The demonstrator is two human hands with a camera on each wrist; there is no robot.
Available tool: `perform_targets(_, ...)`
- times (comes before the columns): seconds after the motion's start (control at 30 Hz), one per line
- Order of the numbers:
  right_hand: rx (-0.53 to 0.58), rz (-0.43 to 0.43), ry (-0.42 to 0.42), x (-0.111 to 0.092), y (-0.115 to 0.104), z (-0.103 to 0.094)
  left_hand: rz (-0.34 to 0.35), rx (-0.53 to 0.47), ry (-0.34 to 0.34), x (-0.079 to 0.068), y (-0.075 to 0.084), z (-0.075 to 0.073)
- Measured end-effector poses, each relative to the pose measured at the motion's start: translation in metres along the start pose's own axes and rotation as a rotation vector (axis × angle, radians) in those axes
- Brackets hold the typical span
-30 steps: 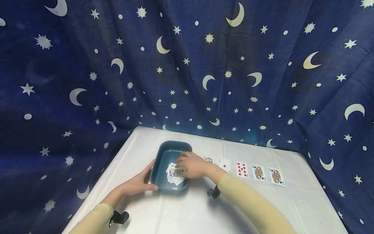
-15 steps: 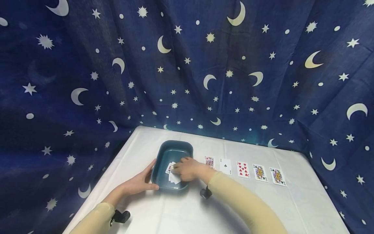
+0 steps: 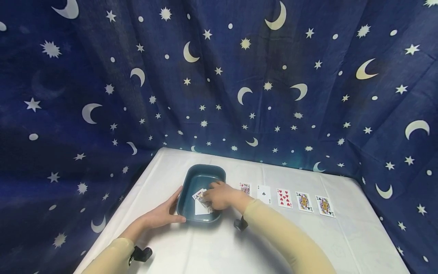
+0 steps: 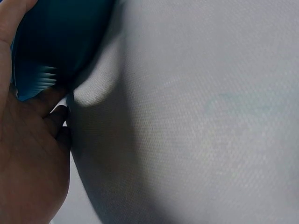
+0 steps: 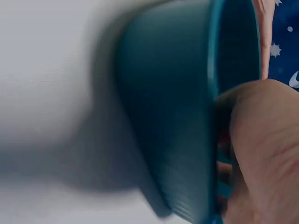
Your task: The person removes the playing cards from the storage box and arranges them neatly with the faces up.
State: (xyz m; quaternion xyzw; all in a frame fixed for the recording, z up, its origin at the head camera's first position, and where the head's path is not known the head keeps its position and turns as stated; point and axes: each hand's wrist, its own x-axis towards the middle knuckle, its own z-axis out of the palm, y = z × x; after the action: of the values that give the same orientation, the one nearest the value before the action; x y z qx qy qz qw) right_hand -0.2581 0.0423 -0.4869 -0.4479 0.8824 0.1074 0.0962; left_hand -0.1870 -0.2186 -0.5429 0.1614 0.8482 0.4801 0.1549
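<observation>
A teal rectangular bin (image 3: 189, 179) stands on the white-covered table, with a few loose playing cards inside. My left hand (image 3: 161, 216) rests against the bin's left side, fingers along the wall and thumb at the near corner. Over the right rim reaches my right hand (image 3: 220, 196), its fingers down in the bin. They pinch a face-printed playing card (image 3: 199, 195), which lies slanted over a white card (image 3: 201, 209). From the right wrist view, the bin's outer wall (image 5: 163, 93) hides most of the right fingertips.
Right of the bin, a row of face-up cards crosses the table (image 3: 219, 251): a red-suited face card (image 3: 245, 188), the ace of clubs (image 3: 264, 194), a hearts card (image 3: 284, 198) and two club face cards, one of them a queen-like card (image 3: 304, 201). A starry curtain (image 3: 219, 91) hangs behind.
My right hand has moved left and deeper into the bin, and the face card there has turned aslant under its fingers. My left hand has stayed at the bin.
</observation>
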Motion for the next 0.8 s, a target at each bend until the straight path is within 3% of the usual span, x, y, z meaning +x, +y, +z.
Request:
perform_targets(0.17, 0.006, 0.016, -0.037, 0.001, -0.007, 0.005, 0.002, 0.002, -0.001, -0.001, -0.001, 0.0)
perform_targets(0.5, 0.078, 0.099, 0.098, 0.014, 0.006, 0.009, -0.008, 0.001, 0.002, 0.0, -0.001, 0.001)
perform_targets(0.8, 0.094, 0.164, 0.081, 0.02, 0.006, 0.008, 0.01, -0.033, 0.001, -0.001, -0.001, 0.001)
